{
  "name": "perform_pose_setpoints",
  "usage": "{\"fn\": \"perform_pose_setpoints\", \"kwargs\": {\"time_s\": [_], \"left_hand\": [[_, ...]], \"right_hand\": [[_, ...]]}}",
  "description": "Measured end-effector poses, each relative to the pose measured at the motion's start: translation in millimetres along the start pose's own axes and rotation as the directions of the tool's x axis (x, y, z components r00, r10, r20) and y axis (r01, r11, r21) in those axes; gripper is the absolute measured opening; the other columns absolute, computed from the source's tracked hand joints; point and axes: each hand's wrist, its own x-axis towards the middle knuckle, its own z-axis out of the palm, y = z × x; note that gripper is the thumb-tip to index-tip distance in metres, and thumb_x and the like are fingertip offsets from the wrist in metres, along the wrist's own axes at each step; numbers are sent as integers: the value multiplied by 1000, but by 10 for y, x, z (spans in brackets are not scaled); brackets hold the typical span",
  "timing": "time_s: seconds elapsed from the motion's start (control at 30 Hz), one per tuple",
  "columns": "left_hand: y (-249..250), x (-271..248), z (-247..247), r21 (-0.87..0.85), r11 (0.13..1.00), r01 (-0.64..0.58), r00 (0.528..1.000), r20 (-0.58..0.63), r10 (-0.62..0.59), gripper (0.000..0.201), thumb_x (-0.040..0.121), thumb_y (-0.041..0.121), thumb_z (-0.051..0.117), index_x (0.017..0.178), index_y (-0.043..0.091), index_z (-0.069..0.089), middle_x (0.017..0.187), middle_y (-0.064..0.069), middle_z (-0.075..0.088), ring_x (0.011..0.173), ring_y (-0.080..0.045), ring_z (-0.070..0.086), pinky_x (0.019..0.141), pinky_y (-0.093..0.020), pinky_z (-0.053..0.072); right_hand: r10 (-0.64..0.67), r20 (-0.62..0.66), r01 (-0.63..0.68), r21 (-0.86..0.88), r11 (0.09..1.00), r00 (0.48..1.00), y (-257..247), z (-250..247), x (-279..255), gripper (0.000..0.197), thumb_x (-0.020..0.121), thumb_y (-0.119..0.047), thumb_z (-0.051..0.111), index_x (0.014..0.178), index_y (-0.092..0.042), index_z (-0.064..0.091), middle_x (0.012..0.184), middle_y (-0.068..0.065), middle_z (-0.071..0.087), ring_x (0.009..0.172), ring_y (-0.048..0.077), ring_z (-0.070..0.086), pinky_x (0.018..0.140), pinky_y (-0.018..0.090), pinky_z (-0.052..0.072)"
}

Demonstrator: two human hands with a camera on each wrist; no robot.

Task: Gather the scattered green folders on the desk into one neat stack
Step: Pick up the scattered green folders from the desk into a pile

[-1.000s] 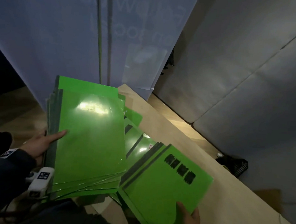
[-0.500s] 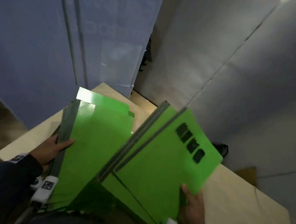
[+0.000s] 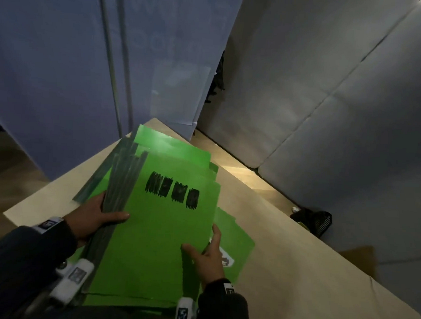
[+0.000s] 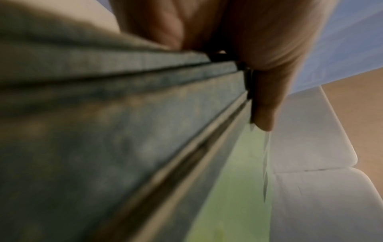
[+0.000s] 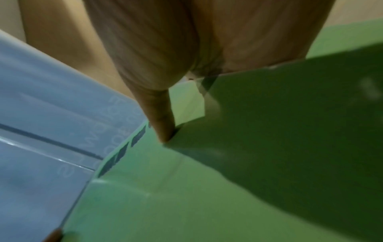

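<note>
A stack of green folders (image 3: pixel 156 242) with grey spines lies at the near left of the wooden desk (image 3: pixel 296 273). The top folder bears black scribbles (image 3: pixel 172 191). My left hand (image 3: pixel 95 216) grips the stack's spine side, thumb on top; the left wrist view shows the grey spines (image 4: pixel 124 114) under that hand (image 4: pixel 259 57). With straight fingers, my right hand (image 3: pixel 207 254) rests on the top folder's right edge; in the right wrist view a fingertip (image 5: pixel 163 131) presses the green cover (image 5: pixel 165 204). One more green folder (image 3: pixel 239 241) with a white logo sticks out beneath, to the right.
A black object (image 3: pixel 311 219) sits off the desk's far right edge. Grey padded panels (image 3: pixel 329 104) stand behind the desk, and a blue banner (image 3: pixel 87 67) stands at the far left. A brown box (image 3: pixel 356 261) is at the right.
My right hand swung the scribbled folders from the right over onto the stack in my left hand. They now lie on top, and my right hand's fingers have straightened.
</note>
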Motion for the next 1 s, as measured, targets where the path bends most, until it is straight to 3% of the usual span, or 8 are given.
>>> {"fn": "perform_pose_setpoints", "kwargs": {"time_s": [0.1, 0.23, 0.33, 0.4, 0.47, 0.57, 0.77, 1.0], "left_hand": [[-124, 17, -236, 74, 997, -37, 995, -88, 44, 55, 77, 4, 75, 126, 8, 50, 104, -9, 67, 89, -22, 66, 76, -33, 54], [-246, -34, -633, 53, 997, -50, 957, -282, 63, 38, 79, -12, 67, 114, -6, 53, 75, -15, 58, 49, -3, 59, 45, -15, 48], [-424, -129, -1050, -113, 993, -24, 931, -364, -19, 43, 77, 1, 73, 117, -1, 57, 96, -31, 64, 76, -23, 68, 76, -38, 58], [-552, -156, -1322, -214, 977, 6, 908, -409, -95, 45, 74, 14, 77, 115, 3, 62, 111, -37, 62, 93, -44, 64, 88, -65, 48], [-830, -89, -1647, -290, 956, 45, 880, -442, -176, 54, 68, 27, 83, 114, 5, 66, 119, -39, 58, 103, -54, 59, 87, -72, 43], [-1121, 2, -1976, -369, 928, 55, 860, -454, -231, 71, 57, 39, 89, 118, 10, 66, 128, -33, 56, 116, -52, 54, 92, -68, 43], [-730, -180, -1718, -308, 951, -31, 838, -527, -143, 71, 58, 32, 88, 119, 8, 60, 116, -33, 61, 105, -54, 57, 88, -70, 44], [-924, -122, -1786, -327, 944, -44, 850, -508, -136, 72, 58, 30, 89, 122, 16, 60, 118, -28, 63, 109, -53, 57, 87, -68, 45]], "right_hand": [[58, -172, -94, -210, 973, 983, 284, -60, 289, 136, 37, -82, 77, 153, -36, 20, 156, 14, 40, 136, 34, 45, 113, 63, 34], [287, -543, -539, -390, 746, 790, 856, -487, 615, 140, 37, -86, 74, 148, -17, 24, 147, 21, 37, 132, 44, 40, 111, 53, 36], [347, -602, -624, -339, 704, 719, 934, -542, 712, 139, 39, -73, 85, 148, -19, 17, 140, 24, 33, 126, 50, 42, 105, 56, 42], [348, -589, -600, -306, 739, 729, 923, -519, 796, 135, 47, -49, 94, 152, -25, 13, 136, 24, 29, 116, 55, 50, 97, 60, 50], [339, -573, -578, -304, 758, 746, 889, -488, 853, 132, 52, -34, 96, 153, -26, 11, 134, 24, 29, 109, 55, 56, 92, 59, 54], [340, -560, -578, -325, 748, 755, 814, -441, 878, 116, 59, -26, 92, 149, -20, 18, 134, 24, 33, 114, 53, 54, 93, 55, 54], [329, -631, -616, -308, 725, 703, 875, -491, 1055, 136, 45, -66, 87, 150, -18, 16, 143, 27, 31, 129, 54, 41, 105, 61, 42], [332, -609, -546, -203, 812, 721, 695, -402, 1083, 130, 59, -33, 94, 155, -22, 9, 142, 27, 28, 115, 52, 54, 93, 54, 54]]}}
